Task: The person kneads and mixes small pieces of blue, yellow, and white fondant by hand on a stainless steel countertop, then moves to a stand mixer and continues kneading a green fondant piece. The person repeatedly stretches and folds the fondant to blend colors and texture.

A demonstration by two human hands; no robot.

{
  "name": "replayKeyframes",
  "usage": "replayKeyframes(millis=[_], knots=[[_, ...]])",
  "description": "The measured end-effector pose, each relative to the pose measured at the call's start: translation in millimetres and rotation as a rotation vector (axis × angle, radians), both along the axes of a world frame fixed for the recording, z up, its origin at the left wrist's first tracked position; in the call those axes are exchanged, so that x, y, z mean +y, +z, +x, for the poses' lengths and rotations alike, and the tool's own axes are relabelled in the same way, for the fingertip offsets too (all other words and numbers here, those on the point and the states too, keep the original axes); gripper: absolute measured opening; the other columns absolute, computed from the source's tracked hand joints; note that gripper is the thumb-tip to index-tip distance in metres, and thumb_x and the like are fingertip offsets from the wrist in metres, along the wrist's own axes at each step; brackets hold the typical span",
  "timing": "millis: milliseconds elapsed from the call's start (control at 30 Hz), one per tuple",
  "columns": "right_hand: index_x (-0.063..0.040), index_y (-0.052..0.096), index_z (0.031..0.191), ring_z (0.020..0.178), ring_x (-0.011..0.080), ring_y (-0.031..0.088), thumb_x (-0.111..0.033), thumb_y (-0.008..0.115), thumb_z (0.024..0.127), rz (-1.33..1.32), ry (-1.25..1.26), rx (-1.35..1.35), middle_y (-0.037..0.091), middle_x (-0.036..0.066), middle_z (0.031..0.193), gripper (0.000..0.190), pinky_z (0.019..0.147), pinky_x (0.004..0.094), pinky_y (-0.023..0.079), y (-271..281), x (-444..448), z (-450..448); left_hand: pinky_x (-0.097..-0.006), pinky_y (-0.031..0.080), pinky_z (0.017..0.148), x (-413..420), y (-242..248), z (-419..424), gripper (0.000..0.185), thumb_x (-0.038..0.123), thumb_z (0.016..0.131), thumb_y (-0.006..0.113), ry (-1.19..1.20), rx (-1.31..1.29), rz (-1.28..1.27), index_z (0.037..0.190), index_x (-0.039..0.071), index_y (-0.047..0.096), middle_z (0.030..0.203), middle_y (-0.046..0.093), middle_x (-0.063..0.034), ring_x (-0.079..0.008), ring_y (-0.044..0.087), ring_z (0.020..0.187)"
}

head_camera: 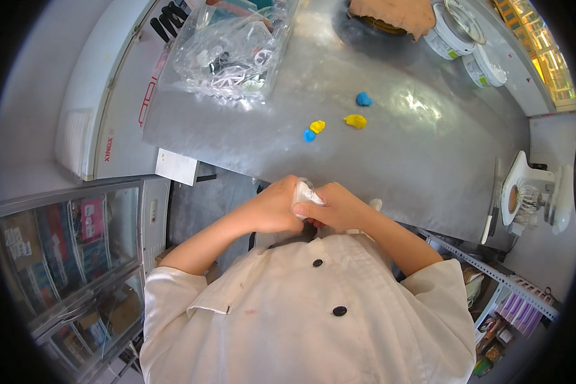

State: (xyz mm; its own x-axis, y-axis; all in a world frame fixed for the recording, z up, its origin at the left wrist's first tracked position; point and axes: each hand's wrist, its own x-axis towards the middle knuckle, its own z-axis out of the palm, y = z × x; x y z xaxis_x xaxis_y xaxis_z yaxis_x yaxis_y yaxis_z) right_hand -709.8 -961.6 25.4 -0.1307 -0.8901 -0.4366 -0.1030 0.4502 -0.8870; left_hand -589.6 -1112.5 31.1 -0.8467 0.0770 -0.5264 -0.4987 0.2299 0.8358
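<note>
Close to my chest, at the front edge of the metal table, my left hand [279, 204] and my right hand [342, 207] meet around a soft white lump [308, 193]. What looks like clear plastic film shows at its upper end. My fingers hide much of the lump, and the right thumb presses across its front. Farther in on the tabletop [278, 153], a small yellow lump [318, 126] touches a small blue lump [309, 135]. A larger yellow lump [355, 121] and another blue lump [363, 99] lie apart to their right.
A clear plastic tray [267, 91] of bagged pieces stands at the back left beside a white freezer [120, 120]. Brown cloth-like material [393, 17] and white tubs [449, 41] are at the back right. A stand mixer [513, 187] and a knife [487, 226] lie right.
</note>
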Motion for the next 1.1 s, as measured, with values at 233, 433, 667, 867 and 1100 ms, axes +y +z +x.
replayKeyframes(millis=[233, 433, 667, 867, 1100], knots=[[0.003, 0.056, 0.064, 0.052, 0.036, 0.048, -0.034, 0.06, 0.087, -0.137, -0.093, 0.241, 0.053, 0.02, 0.058, 0.044, 0.05, 0.0422, 0.038, -18.3, -4.8, 7.4, -0.0395, 0.048, 0.072, -1.2, -9.8, -6.4, 0.031, 0.005, 0.056, 0.069, 0.091, 0.168, -0.092, 0.084, -0.001, 0.058, 0.079, 0.061, -0.0151, -0.0329, 0.06, 0.079], [0.001, 0.054, 0.066, 0.05, 0.0218, 0.049, -0.02, 0.06, 0.086, -0.19, -0.082, -0.031, 0.051, 0.014, 0.059, 0.03, 0.05, 0.0397, 0.037, 28.1, -12.6, -6.8, -0.0396, 0.047, 0.08, -21.2, -52.4, 41.6, 0.046, 0.006, 0.059, 0.068, 0.428, 0.017, -0.34, 0.103, 0.0, 0.056, 0.098, 0.058, -0.0169, -0.0363, 0.058, 0.09], [-0.011, 0.056, 0.12, 0.077, 0.0225, 0.055, -0.025, 0.066, 0.086, -0.491, 0.094, 1.045, 0.055, 0.008, 0.089, 0.038, 0.06, 0.0322, 0.042, -22.8, -71.7, -92.2, -0.0404, 0.046, 0.086, -92.4, -31.3, 125.7, 0.059, 0.005, 0.061, 0.069, 0.762, -0.078, -0.535, 0.116, -0.003, 0.048, 0.102, 0.057, -0.0186, -0.034, 0.057, 0.097], [-0.014, 0.041, 0.142, 0.1, 0.0283, 0.05, -0.024, 0.064, 0.086, -0.311, 0.266, 1.127, 0.052, 0.01, 0.105, 0.061, 0.082, 0.0405, 0.041, -131.3, -92.8, -103.2, -0.0397, 0.043, 0.09, -46.9, -30.7, 98.8, 0.067, 0.008, 0.06, 0.071, 0.668, -0.07, -0.442, 0.121, 0.0, 0.045, 0.105, 0.054, -0.0196, -0.0351, 0.053, 0.101], [-0.015, 0.031, 0.148, 0.105, 0.0313, 0.048, -0.018, 0.065, 0.083, -0.287, 0.235, 0.848, 0.052, 0.013, 0.112, 0.073, 0.088, 0.0422, 0.041, -123.5, -95.9, -116.6, -0.0377, 0.043, 0.091, -28.0, -47.6, 67.7, 0.069, 0.008, 0.061, 0.071, 0.498, 0.123, -0.506, 0.124, 0.001, 0.043, 0.107, 0.053, -0.0174, -0.0325, 0.054, 0.101]])
